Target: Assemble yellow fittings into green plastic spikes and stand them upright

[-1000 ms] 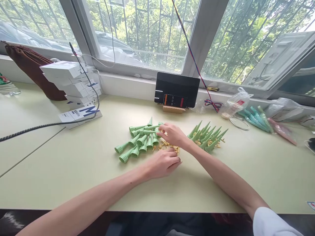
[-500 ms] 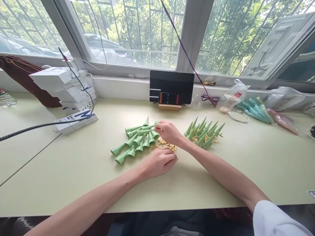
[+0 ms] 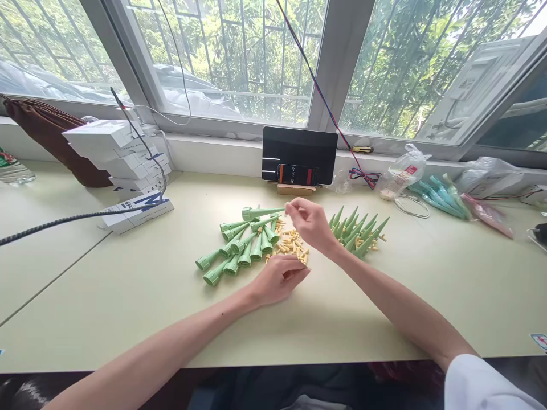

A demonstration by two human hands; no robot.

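My right hand [image 3: 313, 225] pinches the narrow tip of a green plastic cone [image 3: 260, 213], which lies level above the others with its wide ribbed end to the left. Below it is a pile of similar green cones [image 3: 233, 248], their open ends mostly facing me. My left hand [image 3: 278, 280] rests at the near edge of a heap of small yellow pegs [image 3: 291, 245], fingers curled together; whatever they hold is hidden. To the right of my right hand, several green cones [image 3: 363, 230] point upward, with yellow pegs showing among them.
A phone [image 3: 297, 174] leans against a black tablet [image 3: 299, 152] at the back. White boxes [image 3: 111, 139] are stacked at the left, with a black cable [image 3: 77, 220] crossing in front. Plastic bags [image 3: 405, 171] and a white cord [image 3: 412, 206] lie at the back right.
My right hand has moved right and lifted a green cone by its tip off the pile. More of the yellow pegs now show. My left hand has stayed nearly in place.
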